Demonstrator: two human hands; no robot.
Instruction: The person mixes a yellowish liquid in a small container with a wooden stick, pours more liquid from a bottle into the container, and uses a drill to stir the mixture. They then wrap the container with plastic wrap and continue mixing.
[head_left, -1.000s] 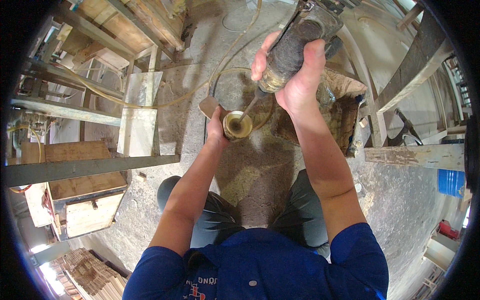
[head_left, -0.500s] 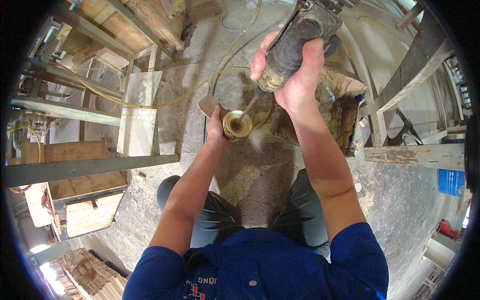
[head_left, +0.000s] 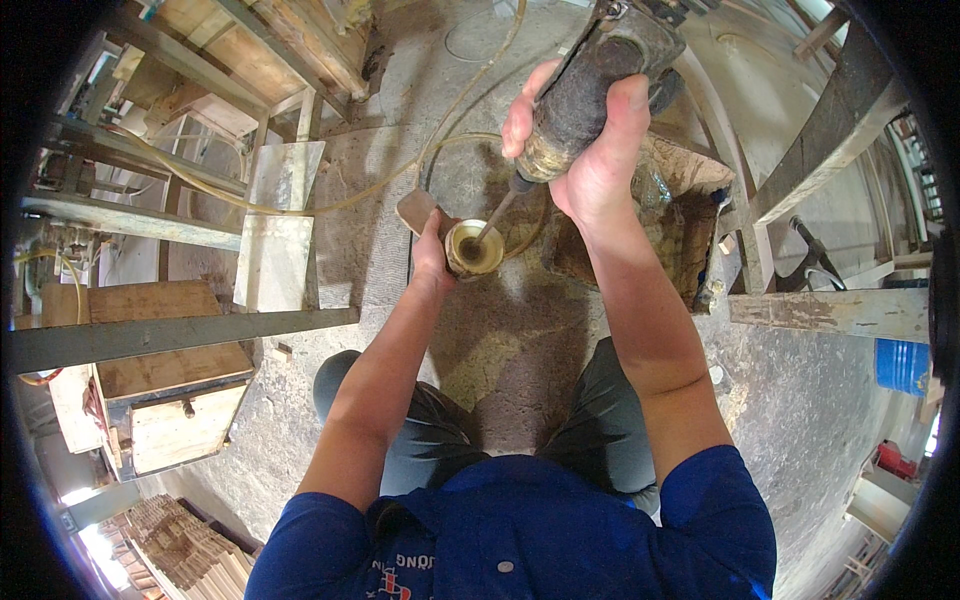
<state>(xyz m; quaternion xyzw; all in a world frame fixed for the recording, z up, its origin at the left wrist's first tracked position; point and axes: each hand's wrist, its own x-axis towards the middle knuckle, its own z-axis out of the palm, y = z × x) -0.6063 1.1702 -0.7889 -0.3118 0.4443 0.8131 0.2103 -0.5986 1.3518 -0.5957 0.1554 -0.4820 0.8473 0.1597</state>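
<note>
Head view: I see the hands apart, the right hand (head_left: 598, 170) clasping a dark power tool (head_left: 570, 118), the left hand (head_left: 431, 254) a round cup (head_left: 482, 269) with the shaft (head_left: 503, 207) in its mouth. The tool looks heavy, rigid: grip its barrel; the cup seems stiff: support its wall.

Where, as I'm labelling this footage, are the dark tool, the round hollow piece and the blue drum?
Dark tool (head_left: 572, 122): head view, on its body.
Round hollow piece (head_left: 488, 262): head view, on its inner wall.
Blue drum (head_left: 901, 366): head view, on its side.

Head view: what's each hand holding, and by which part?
Right hand: dark power tool, around its body. Left hand: hollow round piece, by its left side.
</note>
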